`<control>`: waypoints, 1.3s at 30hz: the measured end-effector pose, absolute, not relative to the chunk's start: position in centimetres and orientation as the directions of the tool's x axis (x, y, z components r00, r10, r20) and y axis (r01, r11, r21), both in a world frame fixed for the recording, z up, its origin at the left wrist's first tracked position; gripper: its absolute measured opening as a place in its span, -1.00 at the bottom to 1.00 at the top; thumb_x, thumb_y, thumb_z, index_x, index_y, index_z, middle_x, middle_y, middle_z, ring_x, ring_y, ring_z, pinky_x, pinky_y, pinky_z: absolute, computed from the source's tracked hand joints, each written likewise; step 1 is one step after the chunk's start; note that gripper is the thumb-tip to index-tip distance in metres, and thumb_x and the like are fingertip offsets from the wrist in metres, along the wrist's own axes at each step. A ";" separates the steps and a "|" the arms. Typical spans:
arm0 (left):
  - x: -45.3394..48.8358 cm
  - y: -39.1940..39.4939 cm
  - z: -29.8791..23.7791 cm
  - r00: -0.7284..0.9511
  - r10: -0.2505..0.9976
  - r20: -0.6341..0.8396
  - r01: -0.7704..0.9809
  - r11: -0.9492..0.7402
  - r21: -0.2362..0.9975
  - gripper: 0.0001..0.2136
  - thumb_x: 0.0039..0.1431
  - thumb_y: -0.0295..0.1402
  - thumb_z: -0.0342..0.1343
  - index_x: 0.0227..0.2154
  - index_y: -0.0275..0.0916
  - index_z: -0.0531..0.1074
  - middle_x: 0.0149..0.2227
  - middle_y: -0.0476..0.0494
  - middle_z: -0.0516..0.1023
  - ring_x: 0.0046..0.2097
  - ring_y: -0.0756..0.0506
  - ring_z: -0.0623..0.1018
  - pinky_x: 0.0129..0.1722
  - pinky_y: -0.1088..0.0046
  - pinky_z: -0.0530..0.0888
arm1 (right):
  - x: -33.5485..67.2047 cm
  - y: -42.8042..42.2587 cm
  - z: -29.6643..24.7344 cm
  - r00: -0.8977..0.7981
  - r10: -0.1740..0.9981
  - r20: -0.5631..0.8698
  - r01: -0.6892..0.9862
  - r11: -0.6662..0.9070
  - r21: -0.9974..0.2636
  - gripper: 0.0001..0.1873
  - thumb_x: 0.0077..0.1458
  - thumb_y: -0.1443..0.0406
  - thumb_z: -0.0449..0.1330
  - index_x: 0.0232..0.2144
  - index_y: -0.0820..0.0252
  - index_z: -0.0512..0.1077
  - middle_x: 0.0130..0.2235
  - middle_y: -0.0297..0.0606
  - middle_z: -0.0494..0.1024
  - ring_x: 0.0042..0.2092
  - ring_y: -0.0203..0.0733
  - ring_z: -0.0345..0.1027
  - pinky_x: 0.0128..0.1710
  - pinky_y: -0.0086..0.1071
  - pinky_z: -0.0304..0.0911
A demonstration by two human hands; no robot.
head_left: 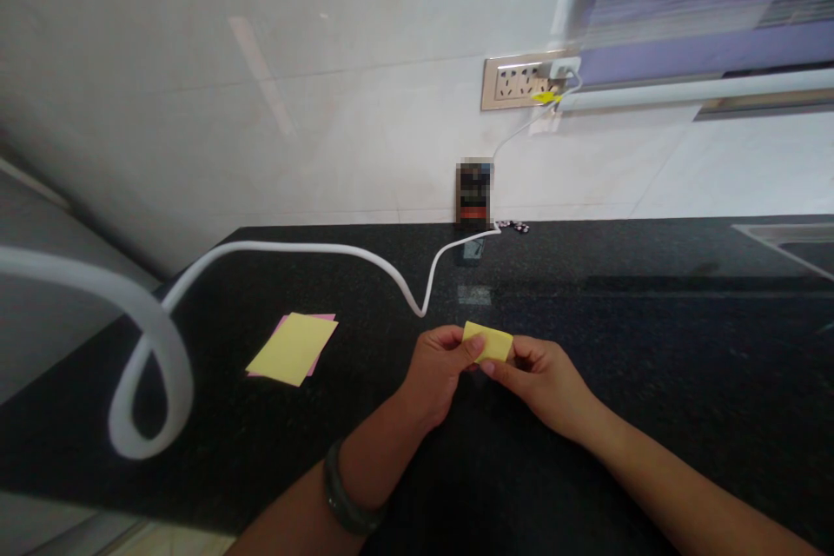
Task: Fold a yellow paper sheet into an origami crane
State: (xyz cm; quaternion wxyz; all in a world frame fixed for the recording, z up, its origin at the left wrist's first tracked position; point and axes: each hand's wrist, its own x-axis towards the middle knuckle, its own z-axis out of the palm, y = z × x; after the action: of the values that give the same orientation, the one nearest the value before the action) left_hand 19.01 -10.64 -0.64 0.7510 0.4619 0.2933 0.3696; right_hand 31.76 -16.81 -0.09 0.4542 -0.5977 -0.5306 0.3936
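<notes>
A small folded piece of yellow paper point(493, 344) is held between my two hands above the dark countertop. My left hand point(441, 365) pinches its left side, thumb lying on the front face. On the right, my right hand point(544, 378) grips the lower right edge, with its thumb tip at the bottom of the paper. The fingers behind the paper are mostly hidden. Farther left on the counter lie a yellow sheet point(294, 349) and, partly covered beneath it, a pink sheet point(326, 317).
A white cable point(339, 248) loops across the left and runs toward a blurred upright device point(475, 193) against the wall. Above it, a socket panel point(508, 84) holds a plugged-in white charger point(564, 67). The black counter point(651, 347) has a recessed, framed edge point(782, 234) at far right.
</notes>
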 end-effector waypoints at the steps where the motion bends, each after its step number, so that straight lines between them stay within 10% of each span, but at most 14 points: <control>1: 19.0 -10.7 -0.7 0.547 0.832 -0.098 -0.284 0.294 0.913 -0.85 -0.11 -0.35 0.16 -0.50 -0.36 0.43 -0.53 -0.07 0.42 -0.48 0.04 0.39 -0.38 0.44 0.33 | 31.8 -16.9 0.0 0.142 0.990 0.002 0.280 -0.038 -0.959 -0.76 -0.11 0.20 0.15 -0.63 0.25 0.27 -0.63 -0.43 0.18 -0.59 -0.42 -0.01 -0.62 -0.49 -0.07; 39: 19.0 -10.7 -0.2 0.501 0.862 -0.080 -0.172 0.189 0.967 -0.80 -0.13 -0.25 0.14 -0.54 -0.34 0.44 -0.57 -0.04 0.43 -0.51 0.05 0.37 -0.48 0.53 0.28 | 32.0 -17.0 0.8 0.287 0.957 0.047 0.184 -0.007 -0.983 -0.73 -0.03 0.16 0.09 -0.62 0.22 0.31 -0.70 -0.44 0.21 -0.63 -0.42 0.03 -0.65 -0.50 -0.04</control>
State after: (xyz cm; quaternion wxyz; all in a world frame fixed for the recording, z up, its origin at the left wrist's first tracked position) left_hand 19.02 -10.72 -0.24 0.6954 0.5168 0.3335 0.3718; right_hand 32.02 -17.02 0.81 0.5248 -0.6067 -0.4702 0.3681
